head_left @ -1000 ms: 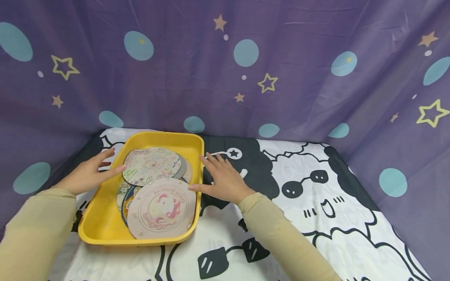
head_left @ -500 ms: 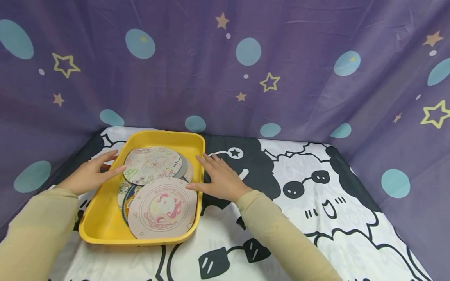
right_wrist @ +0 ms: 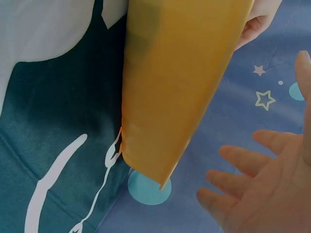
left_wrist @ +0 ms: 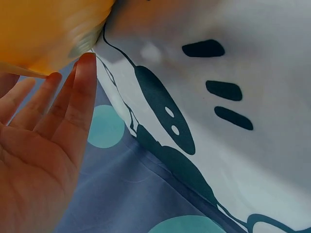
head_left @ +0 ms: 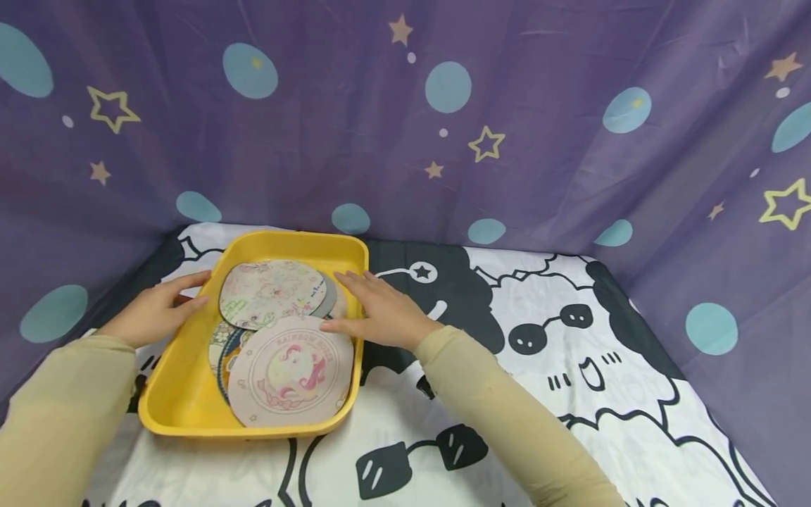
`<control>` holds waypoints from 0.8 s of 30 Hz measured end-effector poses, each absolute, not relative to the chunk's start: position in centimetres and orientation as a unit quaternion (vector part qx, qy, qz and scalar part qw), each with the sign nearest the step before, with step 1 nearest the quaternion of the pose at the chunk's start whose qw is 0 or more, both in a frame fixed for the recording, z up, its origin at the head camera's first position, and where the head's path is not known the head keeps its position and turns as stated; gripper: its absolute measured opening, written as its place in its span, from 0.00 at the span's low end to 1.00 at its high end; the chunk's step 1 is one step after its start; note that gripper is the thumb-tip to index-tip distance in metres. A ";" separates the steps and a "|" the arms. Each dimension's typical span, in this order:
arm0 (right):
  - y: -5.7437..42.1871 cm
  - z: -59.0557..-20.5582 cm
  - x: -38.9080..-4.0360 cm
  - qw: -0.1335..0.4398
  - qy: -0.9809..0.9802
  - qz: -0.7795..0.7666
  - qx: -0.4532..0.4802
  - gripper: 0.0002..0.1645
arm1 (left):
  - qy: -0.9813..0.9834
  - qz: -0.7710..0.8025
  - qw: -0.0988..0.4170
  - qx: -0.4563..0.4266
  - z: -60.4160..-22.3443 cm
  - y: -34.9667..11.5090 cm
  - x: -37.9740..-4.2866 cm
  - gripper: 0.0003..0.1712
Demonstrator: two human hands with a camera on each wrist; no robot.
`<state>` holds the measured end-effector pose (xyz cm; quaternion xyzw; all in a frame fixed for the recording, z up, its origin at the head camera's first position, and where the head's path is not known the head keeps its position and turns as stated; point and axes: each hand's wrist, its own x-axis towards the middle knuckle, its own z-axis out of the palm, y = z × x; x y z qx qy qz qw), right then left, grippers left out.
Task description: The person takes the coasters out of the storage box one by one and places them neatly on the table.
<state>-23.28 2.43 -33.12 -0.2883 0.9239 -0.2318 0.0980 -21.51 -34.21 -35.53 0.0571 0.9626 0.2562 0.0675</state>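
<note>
A yellow plastic tray (head_left: 184, 415) stands on the left part of the cloth. In it lie several overlapping round mats, among them a pink mat (head_left: 279, 394) printed with a horse and an oval pale mat (head_left: 266, 296) with coloured drawings. My left hand (head_left: 155, 310) is at the tray's left rim, thumb towards the inside; in the left wrist view its straight fingertips meet the tray's outer wall (left_wrist: 43, 29). My right hand (head_left: 386, 310), fingers spread, hovers over the right rim and holds nothing. In the right wrist view it appears apart from the tray wall (right_wrist: 165, 87).
A black-and-white cartoon cloth (head_left: 608, 366) covers the surface beneath the tray and extends to the right. Behind and at both sides hangs a purple curtain (head_left: 355, 113) with stars and blue ovals.
My right hand has moved left, from beside the right rim to over it. The left hand has shifted slightly left, its thumb drawing back to the rim. The mats have stayed put.
</note>
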 end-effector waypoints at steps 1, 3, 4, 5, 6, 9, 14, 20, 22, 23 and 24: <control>2.3 -33.1 -23.3 0.098 0.924 -0.229 -0.291 0.55 | 0.963 0.256 0.069 0.057 -35.5 -34.2 -21.5 0.39; 2.1 -33.0 -23.3 0.098 0.923 -0.224 -0.296 0.55 | 0.962 0.257 0.071 0.056 -35.5 -34.3 -21.5 0.39; 2.1 -32.9 -23.3 0.099 0.923 -0.224 -0.298 0.55 | 0.962 0.257 0.072 0.057 -35.5 -34.3 -21.5 0.39; 2.0 -32.9 -23.3 0.102 0.922 -0.225 -0.298 0.54 | 0.962 0.257 0.074 0.056 -35.5 -34.3 -21.5 0.39; 1.8 -32.8 -23.3 0.106 0.921 -0.226 -0.299 0.54 | 0.962 0.257 0.077 0.055 -35.4 -34.3 -21.5 0.39; 1.5 -32.8 -23.3 0.119 0.919 -0.227 -0.299 0.55 | 0.960 0.263 0.082 0.055 -35.4 -34.5 -21.4 0.39; 0.8 -32.7 -23.5 0.138 0.921 -0.215 -0.295 0.55 | 0.958 0.268 0.092 0.049 -35.2 -34.5 -21.4 0.40; 0.1 -32.6 -23.7 0.153 0.915 -0.209 -0.309 0.55 | 0.946 0.302 0.112 0.028 -35.3 -34.8 -21.8 0.41; -0.2 -32.7 -23.7 0.160 0.911 -0.208 -0.318 0.55 | 0.942 0.313 0.117 0.016 -35.4 -35.0 -21.9 0.42; -0.3 -32.7 -23.7 0.163 0.909 -0.207 -0.322 0.55 | 0.940 0.318 0.120 0.010 -35.4 -35.1 -21.9 0.42; -0.4 -32.7 -23.7 0.168 0.907 -0.207 -0.325 0.55 | 0.939 0.323 0.123 0.005 -35.4 -35.2 -21.9 0.42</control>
